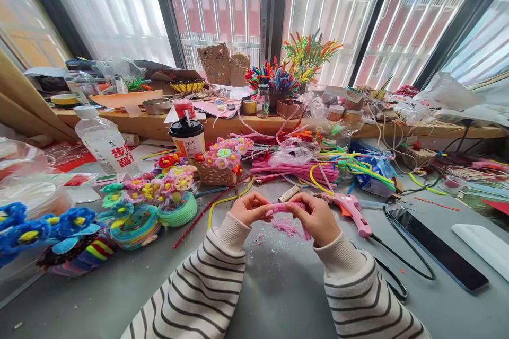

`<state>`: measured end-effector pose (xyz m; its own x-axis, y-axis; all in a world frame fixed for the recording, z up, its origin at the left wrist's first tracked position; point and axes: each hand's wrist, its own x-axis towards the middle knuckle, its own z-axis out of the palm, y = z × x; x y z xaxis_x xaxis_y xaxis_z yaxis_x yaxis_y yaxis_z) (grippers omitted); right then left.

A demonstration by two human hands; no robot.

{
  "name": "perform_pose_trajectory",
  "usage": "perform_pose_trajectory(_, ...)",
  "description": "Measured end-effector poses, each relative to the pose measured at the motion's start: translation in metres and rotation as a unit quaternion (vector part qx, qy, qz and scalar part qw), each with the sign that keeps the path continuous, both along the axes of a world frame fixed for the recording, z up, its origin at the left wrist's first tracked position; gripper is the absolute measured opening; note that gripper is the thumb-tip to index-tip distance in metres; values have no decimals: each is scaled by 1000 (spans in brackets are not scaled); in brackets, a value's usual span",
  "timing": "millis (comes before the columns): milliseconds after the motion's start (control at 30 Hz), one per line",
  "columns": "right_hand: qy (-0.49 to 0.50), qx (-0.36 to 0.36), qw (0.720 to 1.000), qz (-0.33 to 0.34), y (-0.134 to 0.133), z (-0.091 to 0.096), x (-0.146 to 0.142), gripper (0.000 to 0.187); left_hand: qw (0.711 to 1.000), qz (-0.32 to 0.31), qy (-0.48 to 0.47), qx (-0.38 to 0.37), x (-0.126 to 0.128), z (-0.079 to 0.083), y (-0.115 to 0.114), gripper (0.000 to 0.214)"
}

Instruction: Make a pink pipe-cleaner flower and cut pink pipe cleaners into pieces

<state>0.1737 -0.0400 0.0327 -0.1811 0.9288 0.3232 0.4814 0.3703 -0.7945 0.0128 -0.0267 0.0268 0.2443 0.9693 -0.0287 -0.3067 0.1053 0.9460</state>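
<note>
My left hand (252, 208) and my right hand (318, 218) meet over the middle of the grey table (278, 296). Between them runs a pink pipe cleaner (277, 208), pinched by the fingertips of both. One end of it hangs below my right fingers. Under the hands lies a small heap of pink fuzz clippings (287, 226), with fine bits scattered around. A pink hot glue gun (353, 212) lies just right of my right hand, its black cord trailing toward me. Behind my fingers is a small whitish stick-like object (289, 194).
Pipe-cleaner flower pots (177, 208) and a blue-flowered one (79, 246) stand at left, near a water bottle (104, 140) and a lidded cup (186, 139). Bundles of pink pipe cleaners (294, 172) lie behind. At right lies a phone (437, 249). A cluttered wooden ledge (222, 126) runs below the windows.
</note>
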Motion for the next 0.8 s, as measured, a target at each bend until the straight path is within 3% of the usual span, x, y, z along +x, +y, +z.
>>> perform_pose_trajectory(233,-97,55,994,-7,6,11,6,18,995,78,63,12,6,-4,-4,21)
perform_pose_trajectory(467,-82,34,996,15,8,13,5,24,998,56,23,8,4,-1,-4,24)
perform_pose_trajectory(533,-36,35,999,-4,4,16,10,25,997,66,27,6,2,1,-4,21)
perform_pose_trajectory(633,-16,47,995,-87,-9,20,30,27,994,106,14,6,-1,2,-3,20)
perform_pose_trajectory(700,-99,33,984,-141,-23,18,49,24,991,135,-11,5,-3,3,-3,21)
perform_pose_trajectory(800,-302,-71,945,-100,-47,5,81,20,986,163,-42,4,-3,4,-2,22)
